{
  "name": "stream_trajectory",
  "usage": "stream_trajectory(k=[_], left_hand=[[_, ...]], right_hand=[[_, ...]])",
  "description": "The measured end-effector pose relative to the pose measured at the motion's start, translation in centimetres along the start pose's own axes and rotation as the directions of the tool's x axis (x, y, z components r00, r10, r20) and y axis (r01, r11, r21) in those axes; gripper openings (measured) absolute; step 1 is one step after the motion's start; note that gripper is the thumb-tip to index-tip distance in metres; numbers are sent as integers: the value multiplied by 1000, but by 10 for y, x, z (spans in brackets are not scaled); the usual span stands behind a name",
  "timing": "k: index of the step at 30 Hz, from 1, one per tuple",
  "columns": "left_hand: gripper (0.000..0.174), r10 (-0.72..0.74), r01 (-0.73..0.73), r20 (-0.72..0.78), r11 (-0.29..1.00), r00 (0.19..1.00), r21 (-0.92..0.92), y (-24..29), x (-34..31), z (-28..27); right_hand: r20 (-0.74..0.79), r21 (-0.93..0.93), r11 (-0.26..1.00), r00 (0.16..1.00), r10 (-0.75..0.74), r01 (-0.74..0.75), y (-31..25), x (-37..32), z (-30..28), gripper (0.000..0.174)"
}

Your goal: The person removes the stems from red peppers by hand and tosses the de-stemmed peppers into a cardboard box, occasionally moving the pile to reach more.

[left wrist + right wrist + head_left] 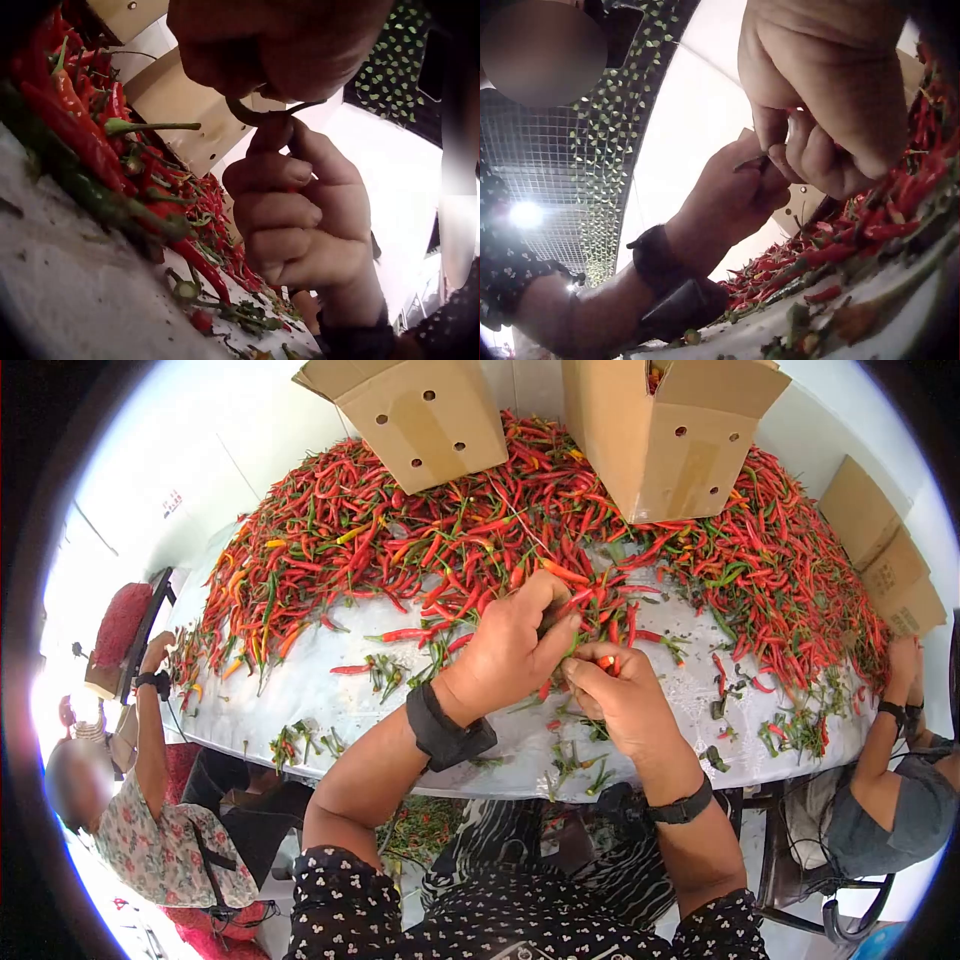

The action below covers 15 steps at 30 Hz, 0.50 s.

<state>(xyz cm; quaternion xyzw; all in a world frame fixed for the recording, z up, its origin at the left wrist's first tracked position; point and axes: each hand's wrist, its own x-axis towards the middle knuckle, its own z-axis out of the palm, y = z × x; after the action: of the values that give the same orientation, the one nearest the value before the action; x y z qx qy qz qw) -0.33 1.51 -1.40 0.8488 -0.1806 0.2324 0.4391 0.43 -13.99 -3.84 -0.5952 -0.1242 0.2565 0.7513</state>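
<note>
Both hands meet over the near middle of the table, fingertips close together. My left hand [510, 645] pinches a thin, curved green chili stem [251, 115], which spans the small gap between the hands. Just below and to the right, my right hand [625, 700] has its fingers curled round a red chili pepper [606, 662]; only a little red shows, the rest hidden by the fingers. Behind the hands spreads a large heap of red chili peppers [350, 530], with some green and orange ones mixed in.
Two cardboard boxes [425, 425] [690, 450] stand in the heap at the back. Loose green stems [385, 675] and trimmings [800, 725] lie on the pale tabletop [350, 710]. One person [170, 810] sits at the left, another [890, 800] at the right.
</note>
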Motion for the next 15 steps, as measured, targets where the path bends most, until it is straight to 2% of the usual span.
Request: stream_trajectory(k=[1, 2, 4, 8, 10, 11, 13, 14, 15], left_hand=[[13, -45, 49, 73, 998, 996, -50, 0, -1, -1], [13, -47, 51, 72, 997, 996, -51, -2, -1, 0], [15, 45, -45, 88, 999, 995, -9, -6, -1, 3], [15, 14, -12, 137, 1000, 990, -15, -3, 0, -1], [15, 102, -65, 226, 984, 969, -164, -5, 2, 0], [15, 100, -64, 225, 984, 969, -165, -7, 3, 1], [12, 299, -288, 174, 954, 938, -85, -12, 4, 3], [12, 301, -290, 173, 953, 938, -85, -13, 2, 4], [12, 182, -145, 142, 960, 973, -238, -14, 0, 6]], right_hand=[[-25, -40, 999, 999, -27, 26, 1, 0, 0, 14], [-25, -42, 999, 999, -24, 23, 1, 0, 1, 14], [-62, 23, 999, 998, -28, 30, -1, 0, 0, 14], [-83, 24, 998, 995, -50, 53, 0, 1, 0, 14], [-138, -26, 997, 988, -70, 67, 1, 2, -2, 13], [-137, -27, 997, 988, -69, 66, 0, 2, -1, 13], [-182, -106, 983, 969, -168, 150, -3, 3, 2, 12], [-182, -107, 983, 969, -169, 152, -3, 3, 1, 12], [-207, -154, 975, 960, -188, 158, -4, 3, 0, 11]])
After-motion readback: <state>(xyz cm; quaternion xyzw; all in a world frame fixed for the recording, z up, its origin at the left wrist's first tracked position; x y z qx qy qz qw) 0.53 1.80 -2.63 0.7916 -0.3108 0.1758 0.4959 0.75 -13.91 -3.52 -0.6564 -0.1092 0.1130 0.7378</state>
